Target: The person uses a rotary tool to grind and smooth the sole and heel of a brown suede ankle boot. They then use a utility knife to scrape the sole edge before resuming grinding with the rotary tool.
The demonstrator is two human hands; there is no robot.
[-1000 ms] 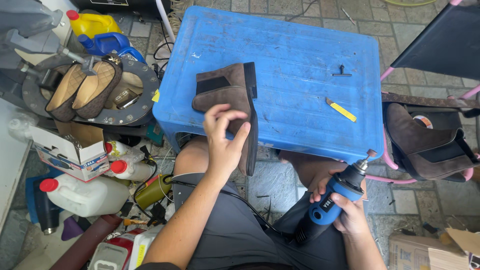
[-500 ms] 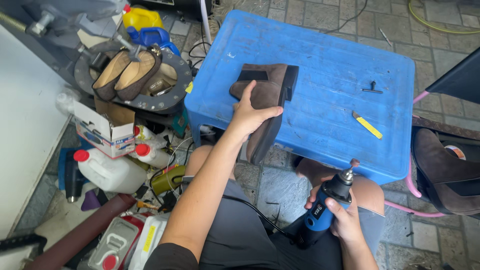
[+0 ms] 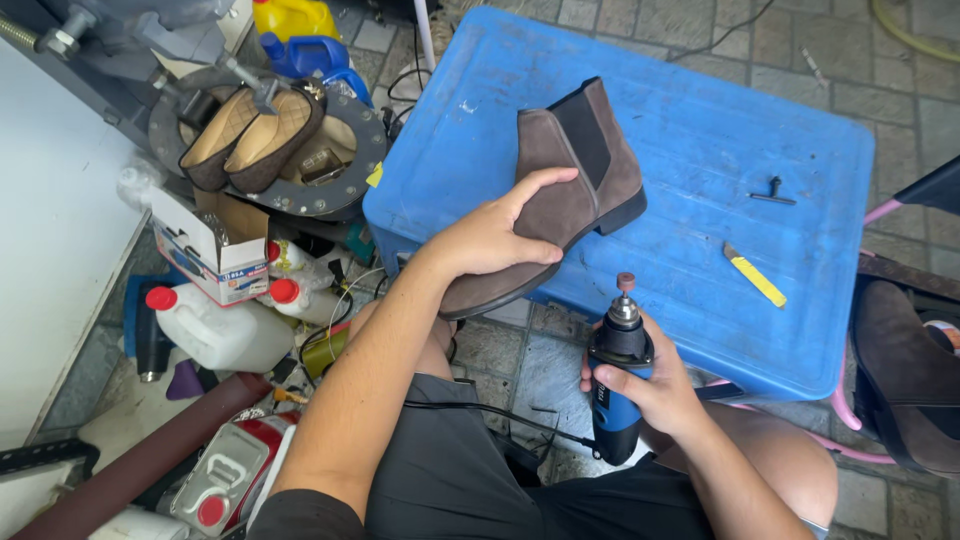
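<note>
head view: a brown suede ankle boot (image 3: 560, 200) is gripped by the left hand (image 3: 490, 240), fingers wrapped over its upper, and is held tilted, toe down, above the near edge of a blue plastic crate (image 3: 680, 130). a blue and black rotary tool (image 3: 617, 370) is clasped upright in the closed fingers of the right hand (image 3: 655, 385), just below the boot's heel; its small grinding tip is apart from the sole. on the crate, a yellow-handled blade (image 3: 755, 275) and a small dark key (image 3: 775, 192) are seen, well apart from the boot. to the left, a white carton with blue and red print (image 3: 205, 250) is noted, open at the top, beside 2 white jugs with red caps (image 3: 220, 325). a yellow jug (image 3: 290, 18) and a blue jug (image 3: 310, 55) stand behind a round metal tray (image 3: 355, 175) holding 2 tan flat shoes (image 3: 250, 135). a second brown boot (image 3: 905, 385) lies at the right edge.
</note>
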